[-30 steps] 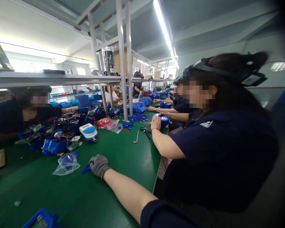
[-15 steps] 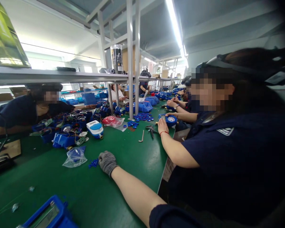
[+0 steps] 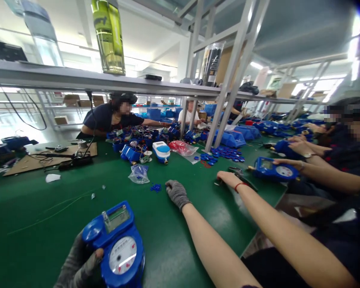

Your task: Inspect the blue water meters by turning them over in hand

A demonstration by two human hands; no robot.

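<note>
My left hand (image 3: pixel 78 266), in a grey glove, grips a blue water meter (image 3: pixel 117 244) from its left side at the bottom of the view; the meter's white dial and small display face up. My right hand (image 3: pixel 176 193), also gloved, lies on the green table (image 3: pixel 48 224) with its fingers curled. It sits just right of a small heap of blue parts (image 3: pixel 156 187). Whether anything is inside the curled fingers is hidden.
A co-worker's bare arm with a red wristband (image 3: pixel 238 185) reaches in at the right, beside another blue meter (image 3: pixel 274 170). A clear plastic bag (image 3: pixel 139 174), a white-and-blue meter (image 3: pixel 161 151) and piled blue parts (image 3: pixel 132 146) lie farther back. A shelf (image 3: pixel 78 80) spans overhead.
The view has swung left and down. My left hand with the blue meter has come into sight. My right hand stays beside the small blue parts.
</note>
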